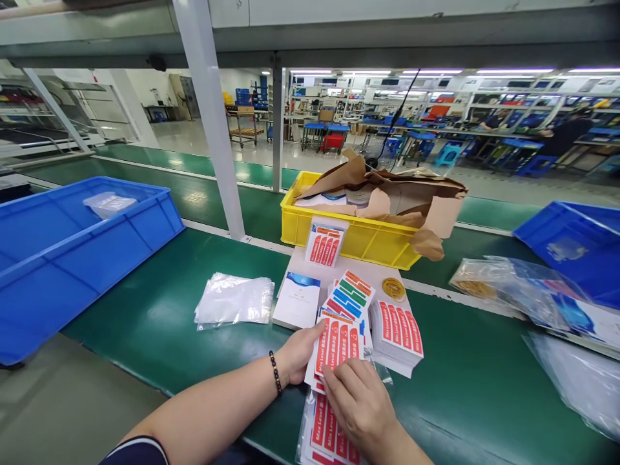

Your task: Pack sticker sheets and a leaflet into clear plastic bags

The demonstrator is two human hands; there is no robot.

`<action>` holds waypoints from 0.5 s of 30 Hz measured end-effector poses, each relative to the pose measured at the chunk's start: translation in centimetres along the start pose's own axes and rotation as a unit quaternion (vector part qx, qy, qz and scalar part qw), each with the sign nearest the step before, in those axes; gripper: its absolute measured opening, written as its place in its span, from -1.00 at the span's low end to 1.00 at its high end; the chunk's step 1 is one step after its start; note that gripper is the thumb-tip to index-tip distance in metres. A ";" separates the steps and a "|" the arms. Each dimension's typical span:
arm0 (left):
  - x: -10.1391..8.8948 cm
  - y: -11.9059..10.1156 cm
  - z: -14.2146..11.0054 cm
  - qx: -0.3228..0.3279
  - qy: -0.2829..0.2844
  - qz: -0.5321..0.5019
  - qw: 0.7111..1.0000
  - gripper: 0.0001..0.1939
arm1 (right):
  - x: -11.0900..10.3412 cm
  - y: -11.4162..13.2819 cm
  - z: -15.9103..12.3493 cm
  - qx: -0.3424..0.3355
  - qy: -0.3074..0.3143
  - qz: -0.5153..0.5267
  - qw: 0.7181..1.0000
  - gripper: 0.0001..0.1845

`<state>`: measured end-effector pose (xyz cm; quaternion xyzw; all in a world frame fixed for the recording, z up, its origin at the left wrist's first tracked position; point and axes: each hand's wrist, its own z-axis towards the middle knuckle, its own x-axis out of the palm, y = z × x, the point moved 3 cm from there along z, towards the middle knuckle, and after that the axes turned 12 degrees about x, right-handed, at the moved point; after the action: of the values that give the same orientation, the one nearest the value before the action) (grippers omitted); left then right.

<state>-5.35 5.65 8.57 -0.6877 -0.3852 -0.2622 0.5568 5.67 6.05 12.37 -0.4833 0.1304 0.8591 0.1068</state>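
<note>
My left hand (299, 355) grips a few red-and-white sticker sheets (338, 342) printed "Max Level" and "Min Level" by their left side. My right hand (361, 397) has its curled fingers on the lower right of the same sheets; its thumb is hidden. Below them, partly under my right hand, lie more red sticker sheets in a clear bag (323, 429). Just beyond the held sheets are multicoloured sticker sheets (349, 294). To the right stands a thick stack of red sticker sheets (398, 336), and to the left a pile of white booklets (297, 299) with blue tops.
Clear plastic bags (235, 299) lie on the green bench at left. Rubber bands (393, 289) sit behind the sticker stack. A yellow crate (349, 236) with torn brown paper stands behind. Blue crates (87, 258) flank the bench, and more bagged items (527, 290) lie at right.
</note>
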 end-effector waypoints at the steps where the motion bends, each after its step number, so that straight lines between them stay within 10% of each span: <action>1: 0.0 0.0 -0.1 0.008 0.005 0.019 1.000 -0.55 | -0.1 0.0 0.0 0.002 0.002 0.010 1.000 -0.82; 7: 0.1 -0.2 -0.5 0.043 0.044 0.064 0.996 -0.67 | -1.7 -4.1 0.1 0.199 -0.067 0.192 0.958 -0.71; 10: 0.0 0.0 -0.6 0.030 0.057 0.085 0.994 -0.66 | -1.4 -7.4 -0.2 0.410 -0.059 0.365 0.834 -0.60; 15: 0.2 -0.7 -1.0 0.054 0.131 0.225 0.964 -0.65 | -0.3 -8.7 -0.2 0.471 0.128 0.588 0.645 -0.66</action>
<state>-5.73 4.75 9.32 -0.6852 -0.1574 -0.1971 0.6833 8.68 14.16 11.44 -0.2949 0.7867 0.4932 -0.2257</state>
